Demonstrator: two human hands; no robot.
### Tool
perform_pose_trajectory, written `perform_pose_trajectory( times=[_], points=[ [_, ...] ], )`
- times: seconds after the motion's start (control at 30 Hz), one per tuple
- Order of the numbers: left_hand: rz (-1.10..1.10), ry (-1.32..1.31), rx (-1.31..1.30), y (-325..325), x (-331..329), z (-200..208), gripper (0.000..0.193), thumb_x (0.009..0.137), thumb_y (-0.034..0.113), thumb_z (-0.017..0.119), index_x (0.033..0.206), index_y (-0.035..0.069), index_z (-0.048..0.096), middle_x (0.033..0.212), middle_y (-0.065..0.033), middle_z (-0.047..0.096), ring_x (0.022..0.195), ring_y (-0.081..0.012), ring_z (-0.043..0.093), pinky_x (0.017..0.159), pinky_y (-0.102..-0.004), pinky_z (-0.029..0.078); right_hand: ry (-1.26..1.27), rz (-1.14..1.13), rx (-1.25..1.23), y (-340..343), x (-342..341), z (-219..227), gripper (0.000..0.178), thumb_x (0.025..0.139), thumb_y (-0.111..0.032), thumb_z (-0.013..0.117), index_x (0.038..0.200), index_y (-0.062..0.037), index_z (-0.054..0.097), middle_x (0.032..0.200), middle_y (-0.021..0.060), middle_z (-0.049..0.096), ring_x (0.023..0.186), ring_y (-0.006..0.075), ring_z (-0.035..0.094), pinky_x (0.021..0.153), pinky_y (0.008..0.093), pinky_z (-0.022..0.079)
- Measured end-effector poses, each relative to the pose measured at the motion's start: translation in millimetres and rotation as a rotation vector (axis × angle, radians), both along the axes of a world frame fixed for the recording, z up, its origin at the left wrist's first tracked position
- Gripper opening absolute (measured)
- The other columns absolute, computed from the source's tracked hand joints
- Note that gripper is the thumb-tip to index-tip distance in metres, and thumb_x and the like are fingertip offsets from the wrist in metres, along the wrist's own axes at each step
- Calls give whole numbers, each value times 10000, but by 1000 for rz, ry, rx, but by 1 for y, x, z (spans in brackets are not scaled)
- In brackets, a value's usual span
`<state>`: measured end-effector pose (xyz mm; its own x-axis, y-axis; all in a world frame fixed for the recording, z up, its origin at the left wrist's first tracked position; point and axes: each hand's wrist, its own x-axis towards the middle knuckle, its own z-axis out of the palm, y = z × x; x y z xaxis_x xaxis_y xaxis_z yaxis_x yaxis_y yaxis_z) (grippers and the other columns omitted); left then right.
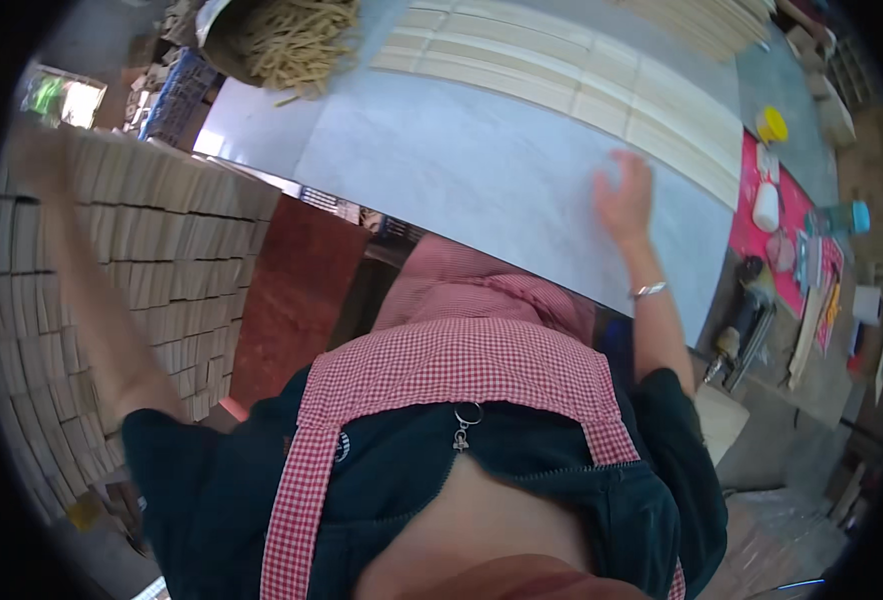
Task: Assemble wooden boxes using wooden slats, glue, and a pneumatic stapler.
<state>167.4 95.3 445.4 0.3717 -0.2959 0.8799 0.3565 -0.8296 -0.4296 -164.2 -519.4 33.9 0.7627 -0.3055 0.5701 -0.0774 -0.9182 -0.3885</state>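
Note:
My left arm reaches out to the far left, where my left hand (44, 160) is at the top of a tall stack of pale, flat pieces (147, 240), perhaps wood. That hand is dark and smeared by motion, so its fingers and anything in them cannot be made out. Over the right part of a whitish marbled tabletop (442, 150) hovers my right hand (624, 200). Its fingers are somewhat blurred but apart from the thumb, with nothing between them. Just beyond it, long pale strips (582, 75) lie side by side in rows across the table.
A round container (224, 42) of loose tan sticks (302, 45) stands at the far left of the table. On the right, a pink sheet (755, 200) bears a white bottle (766, 207). Around it are a yellow tub (772, 124), a blue-capped jar (842, 218) and hand tools (742, 325).

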Motion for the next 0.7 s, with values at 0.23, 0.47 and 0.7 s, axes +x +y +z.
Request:
perform_pose_trajectory(
  times=[0.23,0.47,0.7],
  points=[
    [-1159,910,-346,-288,-105,-324,592,746,30,699,1326,113,615,1499,-160,465,1312,-352,501,1039,-435,456,572,-285,-136,-141,-41,21,420,785,-138,654,1195,-80,585,1173,139,577,1012,377,562,911,454,497],
    [-883,1114,-54,-355,-68,-341,612,786,-8,619,1380,132,559,1592,-88,375,1367,-309,459,1084,-450,422,515,55,-87,-152,-66,37,332,796,-145,682,1102,-67,579,1177,132,571,1011,361,561,872,428,495],
    [-689,1022,213,-318,26,-357,483,825,2,604,1298,100,607,1476,-122,513,1283,-310,532,1023,-464,456,742,180,13,-158,-70,88,289,834,-165,680,1085,-69,573,1065,133,621,964,341,580,819,410,494]
  ],
)
